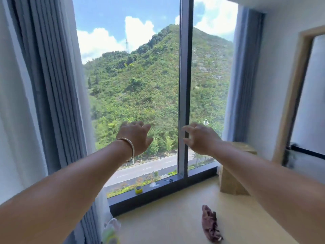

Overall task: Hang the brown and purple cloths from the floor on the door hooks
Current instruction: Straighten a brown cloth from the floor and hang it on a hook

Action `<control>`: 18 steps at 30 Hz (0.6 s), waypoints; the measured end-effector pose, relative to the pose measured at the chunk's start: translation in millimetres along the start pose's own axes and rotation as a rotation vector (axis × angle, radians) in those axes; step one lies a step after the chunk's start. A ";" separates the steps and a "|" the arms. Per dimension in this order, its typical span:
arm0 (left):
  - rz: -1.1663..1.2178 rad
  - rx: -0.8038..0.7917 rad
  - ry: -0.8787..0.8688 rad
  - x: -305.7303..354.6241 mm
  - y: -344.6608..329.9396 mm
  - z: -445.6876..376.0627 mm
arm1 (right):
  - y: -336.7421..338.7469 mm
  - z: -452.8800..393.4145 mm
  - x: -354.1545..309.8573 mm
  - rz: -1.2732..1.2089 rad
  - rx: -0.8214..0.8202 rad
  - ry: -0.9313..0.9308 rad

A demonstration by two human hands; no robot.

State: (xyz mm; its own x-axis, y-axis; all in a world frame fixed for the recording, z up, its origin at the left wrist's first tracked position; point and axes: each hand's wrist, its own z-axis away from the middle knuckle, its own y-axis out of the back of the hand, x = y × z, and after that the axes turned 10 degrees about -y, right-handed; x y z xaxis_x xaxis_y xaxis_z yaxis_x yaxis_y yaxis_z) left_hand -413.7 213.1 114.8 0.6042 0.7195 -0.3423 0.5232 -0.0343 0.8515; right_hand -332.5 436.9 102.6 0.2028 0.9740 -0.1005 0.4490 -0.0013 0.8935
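nothing of the task looks done yet. both hands are raised in front of the window point(133, 85), well above the floor point(175, 217), and neither holds anything. the left hand point(136, 136), with a bangle point(129, 148) at the wrist, has its fingers point(139, 124) loosely spread and relaxed. the right hand point(200, 138) has its fingers point(186, 128) wide and slightly bent, close to the dark window post point(185, 85), though i cannot tell whether they touch it.

the brown cloth point(211, 224) lies crumpled on the floor, near and a little to the right, well apart from both hands. no purple cloth can be made out for certain; if it is in the room, it is out of view. no door hooks show either. a pale wooden frame point(295, 95) stands at the far right, which may be the doorway, with a dark bar point(307, 152) low beside it.

so the whole job is left, by my judgement: pick up the brown cloth, find the purple one, carry both to the door and hang each on a hook.

on the window ledge sit a yellow roll of tape point(139, 189) and small scissors point(169, 180); a wooden block point(233, 173) stands at the right.
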 end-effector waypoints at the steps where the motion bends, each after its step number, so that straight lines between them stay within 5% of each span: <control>1: 0.019 -0.008 -0.025 22.0 -0.3 -16.2 | 4.0 7.2 25.7 0.025 0.004 -0.040; 9: 0.336 -0.026 -0.230 216.2 -4.8 -100.5 | 22.1 88.3 190.8 0.129 -0.058 -0.476; 18: 0.587 -0.039 -0.583 366.1 -21.4 -155.0 | 18.1 179.9 278.4 0.131 -0.083 -0.912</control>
State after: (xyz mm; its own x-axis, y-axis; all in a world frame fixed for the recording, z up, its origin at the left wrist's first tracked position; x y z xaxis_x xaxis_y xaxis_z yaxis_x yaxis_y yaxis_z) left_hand -296.8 584.8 32.8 0.9929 0.1170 0.0201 0.0112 -0.2610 0.9653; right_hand -111.4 667.4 12.1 0.8700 0.4119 -0.2711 0.3179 -0.0482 0.9469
